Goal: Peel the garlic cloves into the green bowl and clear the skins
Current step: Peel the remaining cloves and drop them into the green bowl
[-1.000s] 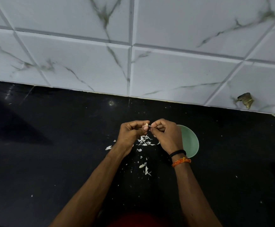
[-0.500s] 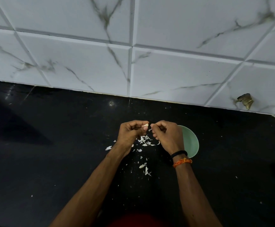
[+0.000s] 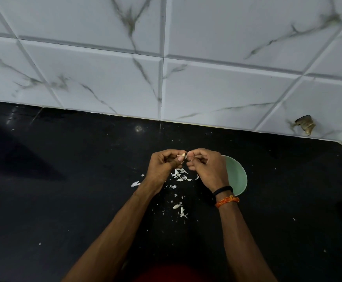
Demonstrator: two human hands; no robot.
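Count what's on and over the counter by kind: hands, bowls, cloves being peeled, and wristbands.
Hands: 2, left hand and right hand
Green bowl: 1
Garlic clove being peeled: 1
Wristbands: 2, black band and orange band
Total: 6

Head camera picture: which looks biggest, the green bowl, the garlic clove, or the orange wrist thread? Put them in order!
1. green bowl, though the right hand hides part of it.
2. orange wrist thread.
3. garlic clove, pinched in the left hand; mostly hidden, so its true size is unsure.

Glossy black counter, papery skins.
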